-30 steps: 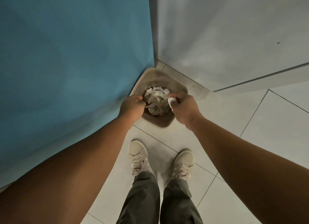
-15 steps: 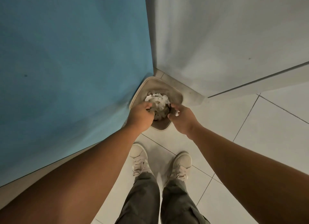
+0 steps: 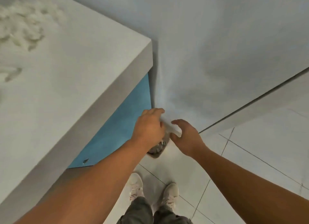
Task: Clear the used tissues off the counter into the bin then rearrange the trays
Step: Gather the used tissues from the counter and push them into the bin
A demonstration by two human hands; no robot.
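Head view: two hands [image 3: 148,125] [image 3: 188,137] above one bin [image 3: 157,151], two shoes [image 3: 136,185] [image 3: 170,193] below.

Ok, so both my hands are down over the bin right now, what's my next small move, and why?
Probably lift the left hand and right hand away from the bin and reach to the counter: a pile of crumpled tissues and a stray tissue near it lie there uncleared. Whether either hand holds anything is unclear.

Head camera looks steeply down, counter [image 3: 66,93] left, floor [image 3: 260,158] below
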